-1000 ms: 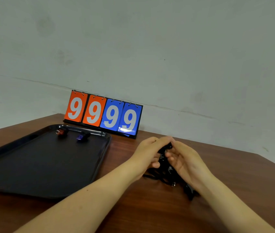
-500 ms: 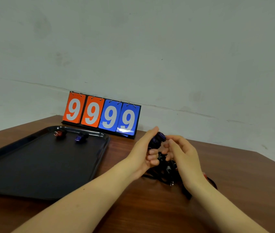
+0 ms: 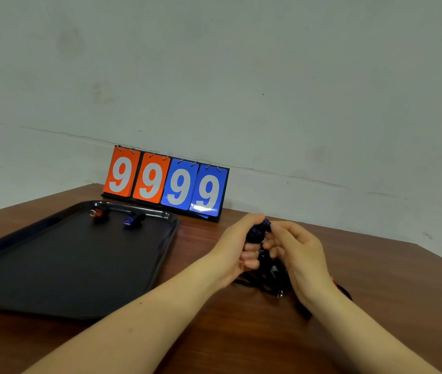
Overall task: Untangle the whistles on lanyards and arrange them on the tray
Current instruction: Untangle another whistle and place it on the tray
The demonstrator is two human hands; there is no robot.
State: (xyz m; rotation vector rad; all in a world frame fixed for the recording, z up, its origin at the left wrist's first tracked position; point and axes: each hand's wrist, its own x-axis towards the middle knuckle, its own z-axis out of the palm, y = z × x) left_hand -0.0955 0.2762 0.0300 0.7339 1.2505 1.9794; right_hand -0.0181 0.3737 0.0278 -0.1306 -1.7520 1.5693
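Lanyard tangle (image 3: 267, 276) partly behind hands.

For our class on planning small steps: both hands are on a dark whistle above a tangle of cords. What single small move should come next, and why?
Probably lift the dark whistle slowly away from the tangled lanyards. The left hand and right hand both pinch it, and its cord still runs into the pile on the table, while the tray holds only two whistles.

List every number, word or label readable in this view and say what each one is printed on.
"9" on the far-left orange card of the flip scoreboard.
"9" on the second orange card.
"9" on the third card, blue.
"9" on the far-right blue card.
No text is readable on the whistles on the black tray, nor on the dark whistle held between the left hand and the right hand: too small and dark.
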